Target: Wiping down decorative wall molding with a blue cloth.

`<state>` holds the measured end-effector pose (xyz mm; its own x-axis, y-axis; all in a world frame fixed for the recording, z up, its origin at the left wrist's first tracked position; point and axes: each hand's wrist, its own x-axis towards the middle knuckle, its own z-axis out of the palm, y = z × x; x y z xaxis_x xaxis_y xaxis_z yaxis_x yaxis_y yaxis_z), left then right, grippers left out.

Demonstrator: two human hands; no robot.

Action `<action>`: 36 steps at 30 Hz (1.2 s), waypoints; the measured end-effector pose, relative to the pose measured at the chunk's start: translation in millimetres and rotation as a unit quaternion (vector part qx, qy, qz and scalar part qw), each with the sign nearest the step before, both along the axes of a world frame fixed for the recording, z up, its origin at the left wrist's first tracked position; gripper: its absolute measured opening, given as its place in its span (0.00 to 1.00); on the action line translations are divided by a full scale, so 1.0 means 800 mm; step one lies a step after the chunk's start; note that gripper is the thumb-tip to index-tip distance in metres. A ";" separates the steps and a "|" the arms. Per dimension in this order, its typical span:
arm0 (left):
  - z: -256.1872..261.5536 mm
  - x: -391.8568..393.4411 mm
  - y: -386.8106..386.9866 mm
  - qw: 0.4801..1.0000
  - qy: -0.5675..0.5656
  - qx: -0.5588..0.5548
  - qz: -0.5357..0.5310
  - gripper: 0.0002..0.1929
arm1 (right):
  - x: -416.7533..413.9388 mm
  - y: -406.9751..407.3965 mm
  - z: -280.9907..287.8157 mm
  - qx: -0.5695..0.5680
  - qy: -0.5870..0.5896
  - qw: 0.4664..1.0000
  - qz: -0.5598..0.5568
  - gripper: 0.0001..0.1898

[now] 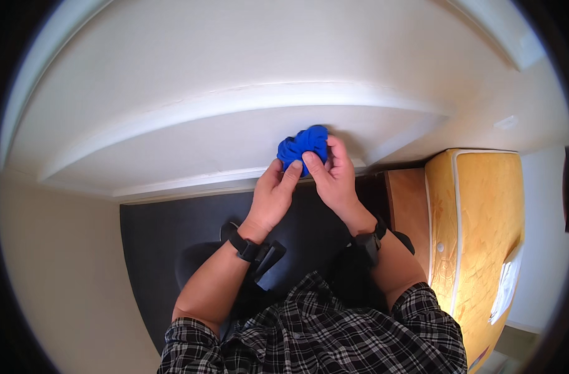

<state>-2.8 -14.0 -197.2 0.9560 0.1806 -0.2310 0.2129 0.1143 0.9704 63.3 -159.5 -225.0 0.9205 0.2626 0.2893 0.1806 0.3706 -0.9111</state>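
Observation:
A bunched blue cloth (304, 143) is held up between both hands near the middle of the view, in front of a white panelled wall or door (228, 140). My left hand (276, 189) grips its lower left side, with the thumb on top. On the lower right side, my right hand (332, 170) pinches it between thumb and curled fingers. The two thumbs are close to each other on the near face of the cloth. What lies inside or behind the bundle is hidden. Each wrist wears a black strap with a device on it.
Below the hands lies a dark floor (163, 243), bordered by a pale skirting at the wall. A yellow mattress (490, 205) on a brown wooden base (408, 201) stands to the right, with white papers or folded cloth (506, 285) on it. Another pale wall (69, 262) rises at left.

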 end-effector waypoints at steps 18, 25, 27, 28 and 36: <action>0.048 0.024 0.007 0.961 -0.262 -0.009 0.085 0.15 | -0.009 0.032 0.071 0.069 -0.046 0.995 -0.056 0.25; 0.068 0.037 0.018 0.956 -0.239 -0.010 0.168 0.13 | 0.000 0.075 0.105 0.041 -0.019 0.992 -0.116 0.24; 0.071 0.039 0.019 0.948 -0.232 -0.037 0.216 0.12 | -0.005 0.092 0.111 0.051 -0.009 0.993 -0.102 0.24; 0.072 0.038 0.023 0.947 -0.232 -0.039 0.219 0.12 | -0.007 0.100 0.113 0.069 0.008 0.993 -0.092 0.24; 0.125 0.048 0.064 0.915 -0.169 -0.064 0.361 0.13 | 0.003 0.179 0.137 -0.025 -0.033 0.991 -0.129 0.24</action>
